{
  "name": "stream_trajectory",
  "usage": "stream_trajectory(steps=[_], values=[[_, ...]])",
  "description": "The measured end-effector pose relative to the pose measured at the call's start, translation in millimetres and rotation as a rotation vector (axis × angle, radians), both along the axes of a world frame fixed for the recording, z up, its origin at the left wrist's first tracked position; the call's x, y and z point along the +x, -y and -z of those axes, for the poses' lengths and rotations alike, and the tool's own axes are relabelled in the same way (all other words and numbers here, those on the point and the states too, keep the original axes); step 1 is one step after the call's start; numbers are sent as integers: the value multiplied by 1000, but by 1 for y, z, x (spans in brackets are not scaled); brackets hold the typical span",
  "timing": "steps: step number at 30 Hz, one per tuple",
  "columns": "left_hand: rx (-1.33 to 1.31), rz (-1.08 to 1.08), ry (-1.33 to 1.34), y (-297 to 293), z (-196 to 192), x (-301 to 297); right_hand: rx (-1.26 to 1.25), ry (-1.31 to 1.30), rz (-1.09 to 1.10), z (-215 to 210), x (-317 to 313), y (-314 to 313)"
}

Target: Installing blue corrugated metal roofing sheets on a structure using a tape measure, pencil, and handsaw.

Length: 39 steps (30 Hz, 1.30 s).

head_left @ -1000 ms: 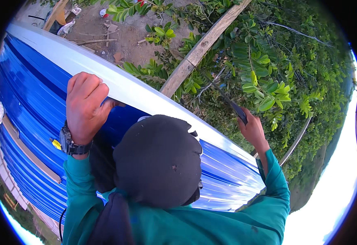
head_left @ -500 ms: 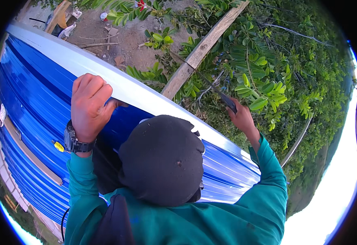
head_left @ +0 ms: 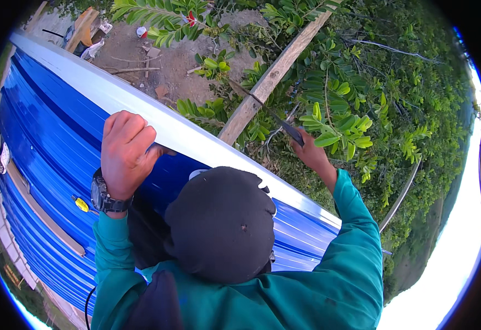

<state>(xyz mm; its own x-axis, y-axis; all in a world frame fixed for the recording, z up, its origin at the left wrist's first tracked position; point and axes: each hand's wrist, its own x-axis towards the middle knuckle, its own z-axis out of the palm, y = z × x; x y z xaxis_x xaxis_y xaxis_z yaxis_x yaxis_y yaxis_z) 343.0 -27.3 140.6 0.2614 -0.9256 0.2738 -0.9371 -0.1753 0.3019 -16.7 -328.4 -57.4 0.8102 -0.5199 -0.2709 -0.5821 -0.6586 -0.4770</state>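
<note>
Blue roofing (head_left: 48, 137): left hand (head_left: 124, 151) grips white ridge strip (head_left: 185, 135).

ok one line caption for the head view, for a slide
Left hand grips the white ridge trim of a blue roof; right hand holds a dark tool.

below you: bare dirt ground (head_left: 141, 60) with scattered scraps and debris, a long wooden pole (head_left: 271, 80) lying slantwise across it. dense green shrubs (head_left: 394, 110) cover the slope to your right. bright, washed-out daylight at the lower right rim.
</note>
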Motion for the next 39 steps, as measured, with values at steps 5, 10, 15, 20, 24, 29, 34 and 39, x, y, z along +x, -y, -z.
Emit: stream_trajectory(steps=[5,10,15,20,24,29,34,39], values=[[14,3,35,12,-17,-4,333,-258,286,-96,-88,-16],[16,32,-1,21,-10,-2,-538,60,-377,107,-78,33],[-3,16,-15,7,-8,-4,-96,32,-47,76,-7,18],[-18,-5,8,6,-8,-4,275,-249,233,-37,-83,0],[-47,5,32,9,-16,-4,134,44,66,5,-92,18],[-40,8,3,7,-8,-4,117,42,-161,89,10,31],[-34,14,-17,2,-7,-6,-7,226,-108,79,-43,9],[-20,-4,27,6,-10,-2,206,10,107,23,-105,1]])
